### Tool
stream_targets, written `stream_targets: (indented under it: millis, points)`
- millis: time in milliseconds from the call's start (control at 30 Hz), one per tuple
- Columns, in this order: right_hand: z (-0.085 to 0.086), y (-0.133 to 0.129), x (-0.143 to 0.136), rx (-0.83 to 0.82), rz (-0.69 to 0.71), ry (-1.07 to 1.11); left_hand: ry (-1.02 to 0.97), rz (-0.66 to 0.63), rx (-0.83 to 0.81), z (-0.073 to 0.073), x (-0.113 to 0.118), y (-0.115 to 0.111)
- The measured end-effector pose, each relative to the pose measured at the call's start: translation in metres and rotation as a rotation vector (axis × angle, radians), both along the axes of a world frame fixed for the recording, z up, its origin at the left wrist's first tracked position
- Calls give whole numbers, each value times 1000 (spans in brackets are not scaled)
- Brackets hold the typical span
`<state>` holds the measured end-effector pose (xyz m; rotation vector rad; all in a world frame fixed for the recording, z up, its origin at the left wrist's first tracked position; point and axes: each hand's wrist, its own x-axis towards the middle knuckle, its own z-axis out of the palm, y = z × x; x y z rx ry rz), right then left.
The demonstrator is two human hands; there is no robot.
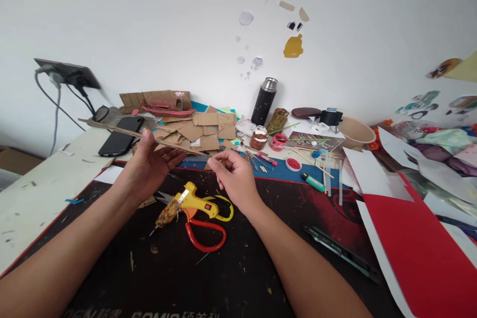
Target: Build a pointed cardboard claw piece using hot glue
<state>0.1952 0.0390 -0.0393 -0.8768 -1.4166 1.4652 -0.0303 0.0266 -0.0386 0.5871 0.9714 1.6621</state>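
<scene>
Cardboard strip (124,131), long and narrow, up in the air over the back of the dark mat (238,278); its far left end crosses in front of the black phone (121,137), its right end runs toward the other hand. Left hand (153,168) carries it: thumb pressed along the near side, fingers stretched out beneath, a loose grip. Right hand (236,179) has its fingers curled in and the thumb brought to the forefinger, close by the strip's right end. Whether those tips pinch the end or some small scrap, I cannot tell from where I stand.

Handling, my guess: next to no weight, dry, not slippery. Fairly stiff along short lengths, but so thin for its length that it should bow, and crease for good if squeezed at one spot. Edges look ragged; the plies may peel. Best held flat between thumb and fingers near the middle, the second hand lightly at an end.

Below the hands: yellow glue gun (188,203), lying across red-and-yellow scissors (206,248). Behind: heaped cardboard scraps (192,131).
</scene>
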Motion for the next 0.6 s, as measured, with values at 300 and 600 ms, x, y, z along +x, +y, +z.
stream_targets:
  millis: [300, 600]
  points:
    - [2, -5, 1, 154, -20, -115, 20, -32, -55, -5, 0, 1]
    - [-2, -7, -1, 254, -36, -179, 50, -83, -54, -9, 0, 0]
